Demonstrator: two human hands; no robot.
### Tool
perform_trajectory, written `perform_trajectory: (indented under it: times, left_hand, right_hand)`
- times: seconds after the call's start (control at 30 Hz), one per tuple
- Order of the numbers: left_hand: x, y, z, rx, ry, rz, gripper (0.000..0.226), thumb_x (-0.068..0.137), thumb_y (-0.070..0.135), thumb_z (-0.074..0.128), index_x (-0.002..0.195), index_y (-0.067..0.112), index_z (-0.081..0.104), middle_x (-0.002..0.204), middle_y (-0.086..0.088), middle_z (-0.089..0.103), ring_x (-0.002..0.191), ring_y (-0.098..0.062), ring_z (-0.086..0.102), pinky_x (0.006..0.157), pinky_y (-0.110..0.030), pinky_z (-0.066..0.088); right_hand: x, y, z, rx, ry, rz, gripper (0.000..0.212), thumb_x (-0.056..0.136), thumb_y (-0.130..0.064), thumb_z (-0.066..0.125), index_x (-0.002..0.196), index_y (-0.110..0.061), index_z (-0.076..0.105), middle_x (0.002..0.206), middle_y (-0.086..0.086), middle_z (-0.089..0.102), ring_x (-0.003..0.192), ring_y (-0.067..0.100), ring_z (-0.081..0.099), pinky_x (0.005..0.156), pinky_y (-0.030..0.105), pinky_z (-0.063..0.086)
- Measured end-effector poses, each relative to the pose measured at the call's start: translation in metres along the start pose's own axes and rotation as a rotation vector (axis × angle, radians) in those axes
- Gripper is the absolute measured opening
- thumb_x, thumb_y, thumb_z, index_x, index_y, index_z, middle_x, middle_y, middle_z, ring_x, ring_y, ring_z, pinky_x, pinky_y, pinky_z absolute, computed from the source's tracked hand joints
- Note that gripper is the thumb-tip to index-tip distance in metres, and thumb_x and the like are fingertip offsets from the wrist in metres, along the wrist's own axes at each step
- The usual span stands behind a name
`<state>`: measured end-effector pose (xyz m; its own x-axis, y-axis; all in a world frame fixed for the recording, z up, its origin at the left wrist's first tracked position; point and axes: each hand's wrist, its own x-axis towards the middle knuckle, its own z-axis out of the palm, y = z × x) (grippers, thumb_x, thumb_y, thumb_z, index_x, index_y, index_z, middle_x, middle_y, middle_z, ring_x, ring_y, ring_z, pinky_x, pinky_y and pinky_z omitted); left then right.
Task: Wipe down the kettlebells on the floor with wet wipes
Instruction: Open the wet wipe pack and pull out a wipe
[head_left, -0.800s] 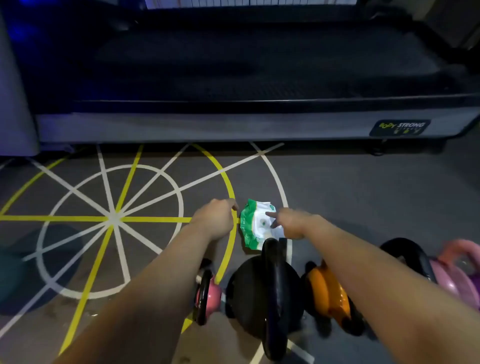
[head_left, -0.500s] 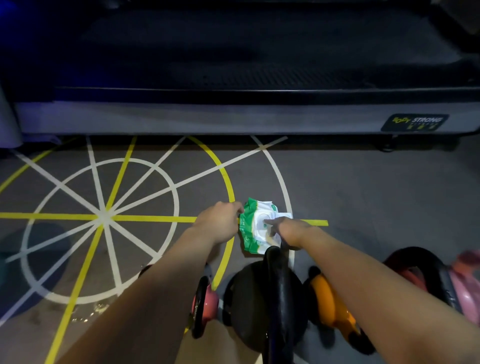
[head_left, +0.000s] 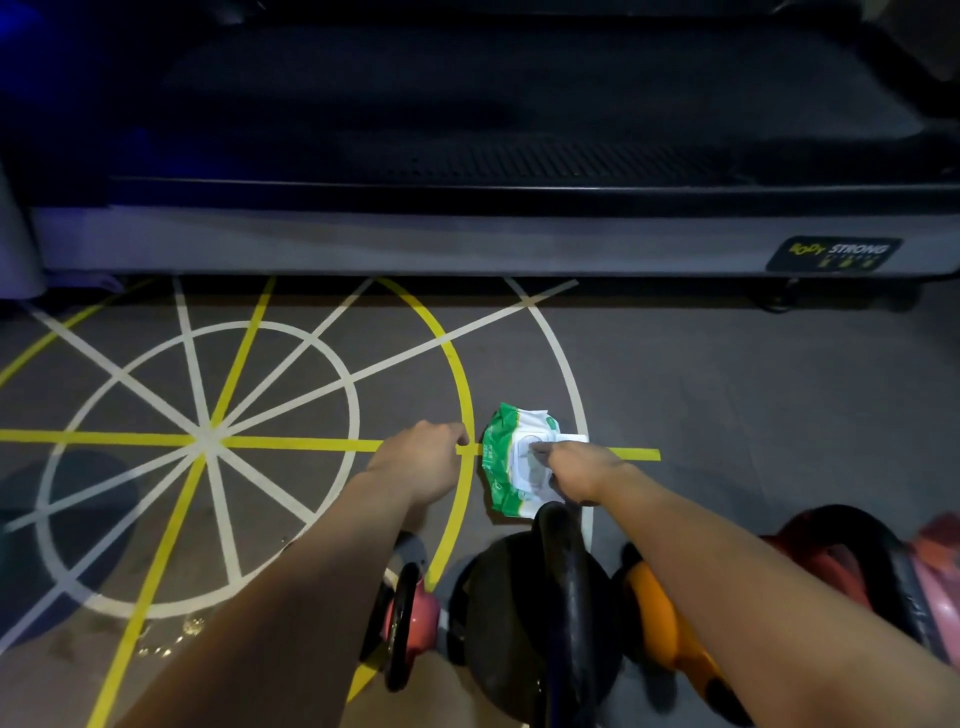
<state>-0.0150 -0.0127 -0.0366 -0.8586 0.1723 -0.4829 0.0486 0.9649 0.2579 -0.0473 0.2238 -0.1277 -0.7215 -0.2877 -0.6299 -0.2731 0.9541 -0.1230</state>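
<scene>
Head camera: my right hand lay over the wet wipes pack on the floor, fingertips on its white lid. I could not tell whether they pinched the flap or only pressed it. My left hand sat just left of the pack, fingers curled in, holding nothing. Behind my wrists stood a pink kettlebell beside my left forearm, a black kettlebell between my arms and an orange kettlebell under my right forearm. A treadmill lay beyond both hands.
</scene>
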Motion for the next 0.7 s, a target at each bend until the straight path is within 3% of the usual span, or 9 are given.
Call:
perform_trajectory:
  times: [0.1,0.23,0.3,0.4,0.5,0.57,0.63,0.7]
  left_hand:
    - [0.002,0.0,0.0,-0.012,-0.007,-0.01,0.039,0.1,0.019,0.042,0.135,0.03,0.055,0.128,-0.011,0.062,0.111,-0.034,0.061,0.086,-0.04,0.05]
    - [0.002,-0.006,-0.003,-0.109,0.038,-0.055,0.033,0.097,0.023,0.043,0.125,0.029,0.06,0.122,-0.005,0.067,0.114,-0.031,0.06,0.092,-0.043,0.052]
    - [0.0,-0.01,-0.006,-0.179,0.061,-0.098,0.03,0.097,0.024,0.045,0.122,0.027,0.061,0.121,-0.006,0.068,0.115,-0.031,0.06,0.094,-0.043,0.052]
    - [-0.006,-0.009,-0.016,-0.347,0.12,-0.187,0.036,0.099,0.034,0.054,0.132,0.019,0.055,0.127,-0.013,0.065,0.123,-0.034,0.057,0.1,-0.039,0.048]
    - [-0.018,0.001,-0.04,-0.696,0.181,-0.281,0.083,0.088,0.057,0.069,0.153,0.016,0.036,0.147,-0.008,0.053,0.136,-0.029,0.049,0.11,-0.034,0.041]
    - [-0.033,0.011,-0.064,-1.018,0.248,-0.236,0.105,0.071,0.072,0.077,0.154,0.022,0.037,0.148,0.0,0.053,0.135,-0.021,0.052,0.113,-0.037,0.041]
    - [-0.051,0.017,-0.093,-1.299,0.321,-0.116,0.094,0.062,0.07,0.083,0.139,0.023,0.056,0.13,0.002,0.068,0.119,-0.019,0.065,0.107,-0.041,0.048]
    - [-0.077,0.02,-0.124,-1.497,0.296,0.031,0.072,0.069,0.054,0.085,0.128,0.018,0.066,0.117,-0.005,0.075,0.109,-0.027,0.071,0.1,-0.049,0.053]
  right_hand:
    - [0.004,0.001,-0.004,-0.062,0.121,-0.034,0.045,0.094,-0.024,0.048,0.138,-0.031,0.053,0.128,0.005,0.066,0.111,0.031,0.063,0.086,0.036,0.055]
    - [0.002,-0.004,-0.024,-0.143,0.287,-0.095,0.036,0.096,-0.023,0.045,0.125,-0.035,0.062,0.104,0.004,0.071,0.097,0.033,0.063,0.068,0.03,0.041]
    - [-0.004,-0.009,-0.042,-0.143,0.369,-0.135,0.035,0.094,-0.021,0.044,0.119,-0.036,0.063,0.097,0.002,0.071,0.091,0.032,0.064,0.068,0.031,0.047]
    - [-0.024,-0.019,-0.083,-0.087,0.498,-0.197,0.032,0.095,-0.03,0.036,0.114,-0.034,0.061,0.103,0.0,0.072,0.094,0.032,0.066,0.072,0.041,0.055]
    - [-0.067,-0.038,-0.142,0.014,0.67,-0.303,0.03,0.103,-0.029,0.043,0.117,-0.029,0.069,0.126,-0.007,0.068,0.109,0.031,0.065,0.08,0.045,0.056]
    - [-0.101,-0.055,-0.176,0.067,0.772,-0.373,0.029,0.103,-0.026,0.049,0.121,-0.024,0.071,0.135,-0.012,0.064,0.117,0.027,0.064,0.086,0.044,0.055]
    - [-0.137,-0.073,-0.203,0.131,0.861,-0.426,0.027,0.102,-0.023,0.053,0.121,-0.022,0.073,0.135,-0.012,0.063,0.121,0.021,0.062,0.092,0.04,0.053]
    - [-0.175,-0.09,-0.224,0.22,0.93,-0.465,0.026,0.1,-0.02,0.056,0.119,-0.021,0.074,0.132,-0.01,0.065,0.124,0.015,0.06,0.099,0.035,0.05]
